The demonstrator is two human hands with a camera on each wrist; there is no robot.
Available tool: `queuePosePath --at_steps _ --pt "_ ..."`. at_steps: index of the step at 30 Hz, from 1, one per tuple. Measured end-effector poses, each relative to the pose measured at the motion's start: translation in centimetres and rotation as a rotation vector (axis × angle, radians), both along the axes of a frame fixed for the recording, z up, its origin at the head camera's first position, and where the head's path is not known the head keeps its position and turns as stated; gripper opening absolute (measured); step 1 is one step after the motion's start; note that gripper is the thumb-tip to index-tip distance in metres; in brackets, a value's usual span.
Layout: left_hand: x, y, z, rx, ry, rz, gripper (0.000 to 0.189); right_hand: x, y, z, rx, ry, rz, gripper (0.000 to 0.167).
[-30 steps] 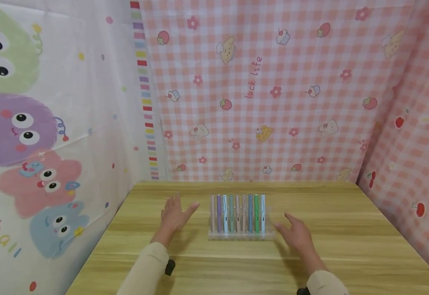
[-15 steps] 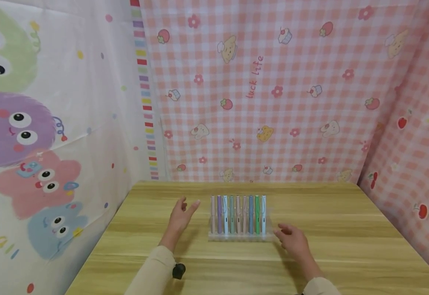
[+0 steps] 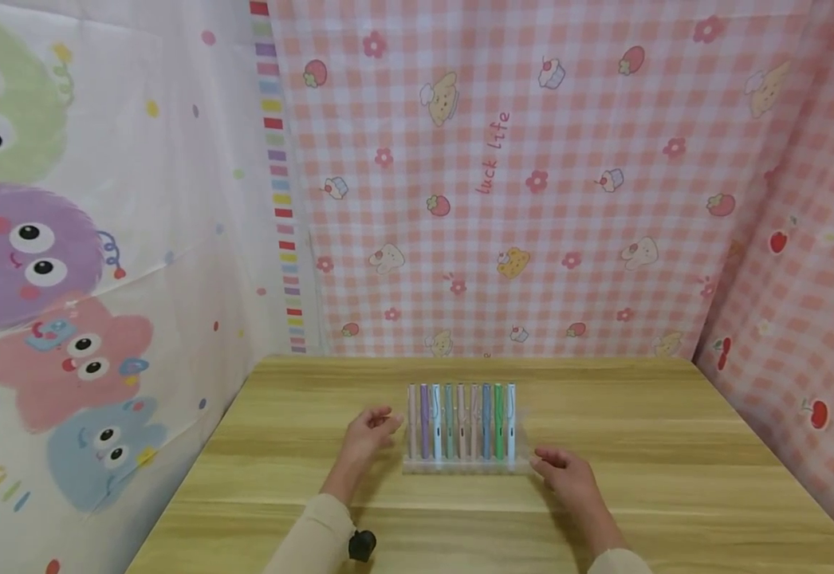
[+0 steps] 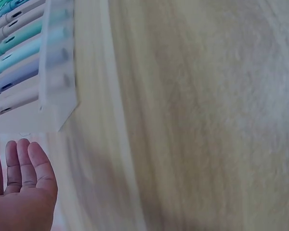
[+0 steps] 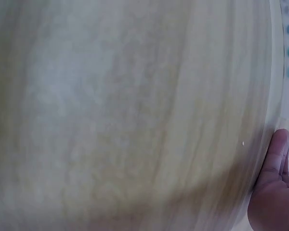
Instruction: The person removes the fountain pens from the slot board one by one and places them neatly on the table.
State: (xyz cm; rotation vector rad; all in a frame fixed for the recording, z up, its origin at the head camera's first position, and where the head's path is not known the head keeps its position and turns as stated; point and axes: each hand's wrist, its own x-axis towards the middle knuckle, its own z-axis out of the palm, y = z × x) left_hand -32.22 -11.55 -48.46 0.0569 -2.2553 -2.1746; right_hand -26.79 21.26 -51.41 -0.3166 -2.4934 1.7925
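A clear plastic stand [image 3: 463, 469] sits mid-table, holding a row of several capped pens upright, among them a purple pen [image 3: 425, 421], a blue pen [image 3: 486, 421] and a green pen [image 3: 499, 421]. My left hand [image 3: 369, 434] is just left of the stand. In the left wrist view that hand [image 4: 26, 192] has its fingers extended, a little apart from the stand's edge [image 4: 58, 108]. At the stand's right lower corner is my right hand [image 3: 568, 474]. Its extended fingers reach that corner in the right wrist view, where the hand [image 5: 274, 192] is partly cut off; whether they touch is unclear.
The wooden tabletop [image 3: 661, 446] spreads around the stand. A pink checked cloth [image 3: 532, 223] hangs behind it, with a cartoon cloth [image 3: 194, 319] at left and another checked cloth [image 3: 804, 319] at right. A black device [image 3: 362, 546] is at my left wrist.
My left hand has moved right and toward me, up to the stand's left side. My right hand has come slightly lower and closer to the right corner. The stand and pens stay in place.
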Motion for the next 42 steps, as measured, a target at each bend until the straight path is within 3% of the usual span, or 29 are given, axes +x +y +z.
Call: queuePosePath --at_steps 15,28,32,35,39,42 --pt "0.1 1.9 -1.9 0.079 -0.013 -0.057 0.046 -0.1 -0.2 -0.4 0.026 0.019 -0.034 0.026" --pt "-0.1 2.5 -2.1 0.092 -0.010 -0.051 0.037 0.1 -0.1 -0.2 0.039 0.015 -0.024 0.022" --pt "0.7 2.5 -1.2 0.100 -0.009 -0.071 0.032 0.1 0.0 -0.4 0.036 0.013 -0.012 0.023" --pt "0.7 2.5 -1.3 0.094 -0.002 -0.080 0.033 0.1 0.0 -0.4 0.036 0.013 -0.006 0.023" --pt "0.1 2.5 -2.7 0.074 0.003 -0.076 0.035 0.1 0.0 -0.3 0.039 0.021 -0.007 0.023" --pt "0.1 2.5 -2.9 0.061 0.004 -0.076 0.035 0.2 0.1 -0.4 0.034 0.026 -0.010 0.022"
